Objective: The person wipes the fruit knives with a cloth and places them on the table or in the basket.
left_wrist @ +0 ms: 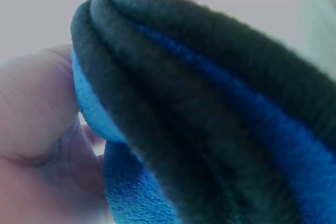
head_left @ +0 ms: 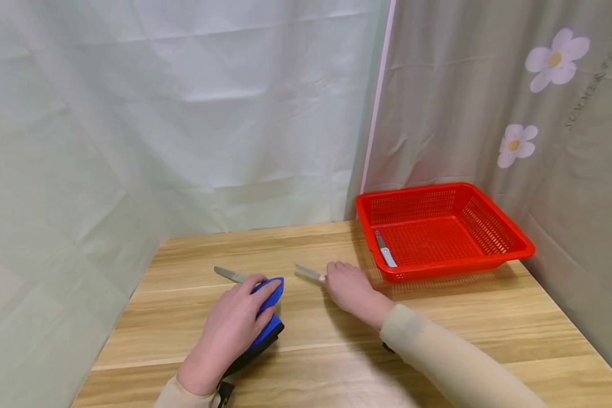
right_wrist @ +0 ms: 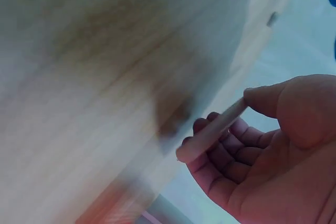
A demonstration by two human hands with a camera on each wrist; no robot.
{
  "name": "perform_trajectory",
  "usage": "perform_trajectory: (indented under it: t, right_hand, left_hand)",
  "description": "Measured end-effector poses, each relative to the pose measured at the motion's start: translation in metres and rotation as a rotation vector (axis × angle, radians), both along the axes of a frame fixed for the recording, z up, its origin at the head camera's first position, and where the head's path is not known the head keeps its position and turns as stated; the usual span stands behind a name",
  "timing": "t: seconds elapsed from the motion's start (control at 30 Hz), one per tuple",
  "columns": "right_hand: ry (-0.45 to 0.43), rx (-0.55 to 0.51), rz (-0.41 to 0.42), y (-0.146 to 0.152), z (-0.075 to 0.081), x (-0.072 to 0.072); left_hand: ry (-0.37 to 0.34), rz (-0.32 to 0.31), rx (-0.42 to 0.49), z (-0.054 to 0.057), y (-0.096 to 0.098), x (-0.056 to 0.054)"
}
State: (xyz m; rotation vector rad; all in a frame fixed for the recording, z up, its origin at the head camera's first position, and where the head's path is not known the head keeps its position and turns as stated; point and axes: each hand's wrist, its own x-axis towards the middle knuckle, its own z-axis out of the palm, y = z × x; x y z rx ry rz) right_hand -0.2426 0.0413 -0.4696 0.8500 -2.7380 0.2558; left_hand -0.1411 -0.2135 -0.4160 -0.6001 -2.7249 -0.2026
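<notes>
My left hand (head_left: 234, 317) grips a folded blue cloth (head_left: 269, 300) with dark edging, low over the table. In the left wrist view the cloth's thick dark edges (left_wrist: 210, 114) fill the middle, beside the thumb. A knife (head_left: 228, 274) lies just beyond that hand; its near end is hidden by the fingers, and whether they touch it I cannot tell. My right hand (head_left: 351, 288) holds a small knife by its handle, its blade (head_left: 308, 272) pointing left. The right wrist view has the pale handle (right_wrist: 212, 135) pinched between thumb and fingers.
A red plastic basket (head_left: 451, 262) stands at the back right of the wooden table (head_left: 331, 368). Inside it, along the left side, lies another knife (head_left: 385, 249) with a pale handle. Curtains (head_left: 255, 113) hang behind the table and at its sides.
</notes>
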Motion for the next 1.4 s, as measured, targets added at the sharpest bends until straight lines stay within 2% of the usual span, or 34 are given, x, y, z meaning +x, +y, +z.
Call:
perform_trajectory:
  t: [0.2, 0.43, 0.6, 0.8, 0.97, 1.17, 1.4]
  right_hand:
    - [-0.075, -0.110, -0.002, 0.009, 0.010, 0.009]
    - [-0.045, -0.202, -0.016, 0.017, 0.022, 0.026]
    - [-0.051, -0.270, -0.042, 0.022, 0.029, 0.033]
    - [-0.154, -0.357, -0.072, 0.031, 0.037, 0.038]
    - [-0.236, -0.415, -0.112, 0.037, 0.044, 0.039]
    - [-0.273, -0.454, -0.114, 0.043, 0.050, 0.041]
    - [-0.372, -0.533, -0.141, 0.049, 0.061, 0.045]
  left_hand:
    - [0.020, -0.023, 0.001, 0.006, 0.006, -0.005]
    - [0.044, -0.063, 0.028, 0.014, 0.014, -0.011]
    - [0.061, -0.079, 0.044, 0.025, 0.021, -0.017]
    - [0.097, -0.111, 0.072, 0.036, 0.033, -0.021]
    - [0.122, -0.134, 0.085, 0.038, 0.042, -0.023]
    - [0.108, -0.139, 0.091, 0.040, 0.052, -0.024]
    - [0.135, -0.199, 0.101, 0.038, 0.064, -0.024]
